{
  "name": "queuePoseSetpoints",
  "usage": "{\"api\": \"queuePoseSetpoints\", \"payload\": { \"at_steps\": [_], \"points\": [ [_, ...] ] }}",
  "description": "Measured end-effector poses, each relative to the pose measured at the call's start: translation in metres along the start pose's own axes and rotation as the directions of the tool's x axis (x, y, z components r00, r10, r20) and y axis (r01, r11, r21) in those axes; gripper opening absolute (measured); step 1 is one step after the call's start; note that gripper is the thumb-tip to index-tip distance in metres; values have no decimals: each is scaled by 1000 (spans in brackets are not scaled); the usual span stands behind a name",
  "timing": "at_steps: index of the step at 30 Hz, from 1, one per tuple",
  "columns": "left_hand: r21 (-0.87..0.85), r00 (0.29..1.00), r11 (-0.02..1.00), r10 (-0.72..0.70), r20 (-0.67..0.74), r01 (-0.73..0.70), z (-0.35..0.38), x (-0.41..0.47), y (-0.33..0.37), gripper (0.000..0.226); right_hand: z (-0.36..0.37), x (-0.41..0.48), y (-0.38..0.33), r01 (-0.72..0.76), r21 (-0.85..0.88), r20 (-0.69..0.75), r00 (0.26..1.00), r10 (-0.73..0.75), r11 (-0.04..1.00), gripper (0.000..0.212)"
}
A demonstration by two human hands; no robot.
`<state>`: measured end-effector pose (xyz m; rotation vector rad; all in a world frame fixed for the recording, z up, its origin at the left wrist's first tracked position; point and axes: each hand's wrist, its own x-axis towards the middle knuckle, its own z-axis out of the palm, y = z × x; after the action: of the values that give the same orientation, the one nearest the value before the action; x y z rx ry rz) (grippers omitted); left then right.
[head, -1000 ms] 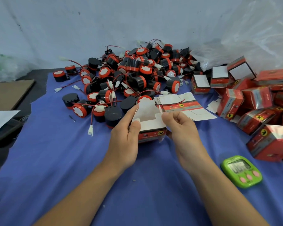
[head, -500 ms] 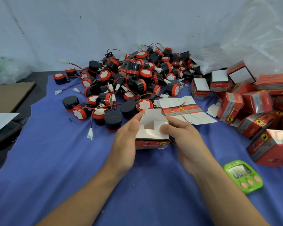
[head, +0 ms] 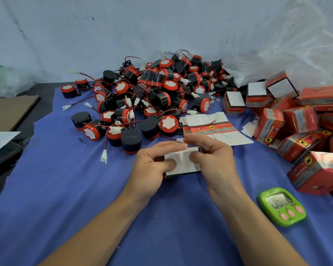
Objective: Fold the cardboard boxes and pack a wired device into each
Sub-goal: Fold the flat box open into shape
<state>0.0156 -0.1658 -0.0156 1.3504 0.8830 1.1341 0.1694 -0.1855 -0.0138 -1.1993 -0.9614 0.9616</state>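
Box end just folded shut, held in both hands over the middle of the cloth

A second ago the white flaps of the box (head: 182,162) stood up and open; now they lie flat across its end, so that end looks closed, and the likely next job is filling it from the heap of wired devices (head: 158,96) towards the far edge of the blue cloth (head: 65,189). The left hand (head: 152,167) wraps the box's left side with its thumb pressed on the white flap. The right hand (head: 216,160) curls round the right side, fingertips over the top edge. The box sits between the two palms, closed end facing up towards the camera. Whether it touches the cloth cannot be told. Finished boxes (head: 296,121) crowd the right edge.
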Motion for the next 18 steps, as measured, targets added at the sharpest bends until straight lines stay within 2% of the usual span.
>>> {"api": "queuePoseSetpoints", "payload": {
  "at_steps": [4,9,11,13,16,18],
  "points": [
    [31,998,998,55,-19,-54,-6,4,-2,62,0,2,7,12,-9,67,998,-11,1000,47],
    [44,999,998,44,5,-44,-17,10,-1,54,2,5,8,64,-166,99,994,-48,984,37],
    [105,996,994,34,77,-42,-25,12,1,40,-2,8,3,71,-227,140,989,-39,971,39],
    [182,990,982,29,138,-54,-31,13,3,39,-6,9,-4,52,-230,191,982,-7,972,41],
    [257,992,962,66,111,-93,-29,13,2,30,-8,6,-8,74,-273,212,977,-15,959,35],
    [340,992,933,99,72,-118,-27,13,-3,37,-6,4,-4,113,-355,198,979,-43,928,34]
  ]
}}
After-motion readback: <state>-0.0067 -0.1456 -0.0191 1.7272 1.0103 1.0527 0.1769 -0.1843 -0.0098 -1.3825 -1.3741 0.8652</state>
